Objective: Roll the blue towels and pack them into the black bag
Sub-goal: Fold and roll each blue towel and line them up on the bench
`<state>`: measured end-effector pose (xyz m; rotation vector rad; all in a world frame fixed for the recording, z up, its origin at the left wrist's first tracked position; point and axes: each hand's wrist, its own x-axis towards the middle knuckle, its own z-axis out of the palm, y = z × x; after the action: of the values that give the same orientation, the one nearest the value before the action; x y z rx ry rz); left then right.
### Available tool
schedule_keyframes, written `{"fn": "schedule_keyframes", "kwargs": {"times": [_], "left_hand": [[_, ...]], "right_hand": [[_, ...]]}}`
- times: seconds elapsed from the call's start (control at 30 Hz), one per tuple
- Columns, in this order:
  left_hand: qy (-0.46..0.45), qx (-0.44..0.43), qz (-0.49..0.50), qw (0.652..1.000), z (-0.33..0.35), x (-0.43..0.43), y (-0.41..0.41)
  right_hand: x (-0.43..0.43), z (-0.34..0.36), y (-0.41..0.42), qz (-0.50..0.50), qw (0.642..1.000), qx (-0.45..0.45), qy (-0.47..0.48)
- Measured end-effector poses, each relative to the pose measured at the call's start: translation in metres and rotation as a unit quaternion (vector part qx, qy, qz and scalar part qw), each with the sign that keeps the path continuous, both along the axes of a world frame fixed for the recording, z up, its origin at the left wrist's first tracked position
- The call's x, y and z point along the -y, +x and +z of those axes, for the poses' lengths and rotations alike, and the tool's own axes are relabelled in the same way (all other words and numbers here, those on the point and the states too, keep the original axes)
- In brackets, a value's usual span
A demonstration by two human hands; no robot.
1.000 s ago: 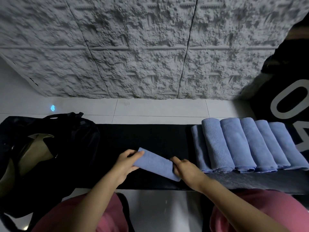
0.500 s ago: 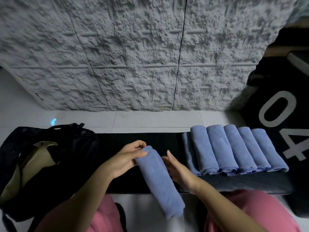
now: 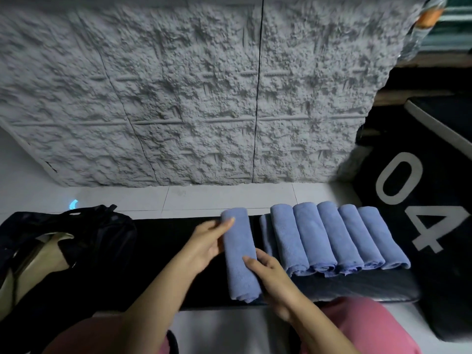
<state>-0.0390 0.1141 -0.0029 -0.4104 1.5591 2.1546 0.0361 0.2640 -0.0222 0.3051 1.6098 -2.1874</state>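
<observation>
Both forearms reach forward, left hand [image 3: 205,245] and right hand [image 3: 274,281] facing inward, fingers nearly straight.

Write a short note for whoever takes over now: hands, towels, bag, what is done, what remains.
Left hand and right hand: both rest on one rolled towel lying on the black mat.
Six other rolled towels lie in a row to its right.
Black bag stands open at the left; no towel shows in it.
Done: rolling, as far as seen.
Left: pack all towels into the bag.
</observation>
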Motion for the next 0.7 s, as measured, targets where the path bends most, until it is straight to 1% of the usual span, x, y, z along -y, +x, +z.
{"fn": "schedule_keyframes", "kwargs": {"times": [0.1,0.17,0.23,0.3,0.4,0.43,0.47,0.53,0.6,0.67,0.7], "left_hand": [[-0.019,0.028,-0.01,0.999,-0.011,-0.018,0.031],[-0.056,0.01,-0.024,0.998,-0.021,-0.022,0.05],[-0.1,-0.022,-0.042,0.994,-0.031,-0.019,0.065],[-0.087,-0.041,-0.043,0.994,-0.036,-0.012,0.075],[-0.012,-0.009,0.003,1.0,-0.036,0.005,0.068],[0.006,0.0,-0.001,1.0,-0.034,0.014,0.063],[0.013,0.005,-0.014,1.0,-0.029,0.022,0.057],[0.005,0.018,-0.047,0.999,-0.019,0.044,0.04],[0.006,0.047,-0.108,0.993,-0.009,0.066,0.02],[-0.007,0.072,-0.169,0.983,-0.004,0.081,-0.003],[-0.025,0.086,-0.172,0.981,-0.007,0.084,-0.016]], "right_hand": [[0.002,-0.004,0.001,-0.077,0.992,0.071,-0.075],[0.007,-0.011,0.002,-0.112,0.975,0.12,-0.147],[0.015,-0.017,0.003,-0.137,0.958,0.141,-0.208],[0.02,-0.022,0.002,-0.148,0.949,0.134,-0.245],[0.023,-0.022,-0.001,-0.147,0.944,0.105,-0.275],[0.022,-0.02,-0.003,-0.143,0.95,0.091,-0.264],[0.019,-0.016,-0.004,-0.143,0.959,0.073,-0.233],[0.009,-0.012,-0.007,-0.163,0.977,0.042,-0.128],[-0.003,-0.01,-0.012,-0.186,0.983,0.004,0.003],[-0.007,-0.01,-0.013,-0.143,0.98,-0.069,0.119],[-0.008,-0.014,-0.013,-0.107,0.977,-0.106,0.153]]}}
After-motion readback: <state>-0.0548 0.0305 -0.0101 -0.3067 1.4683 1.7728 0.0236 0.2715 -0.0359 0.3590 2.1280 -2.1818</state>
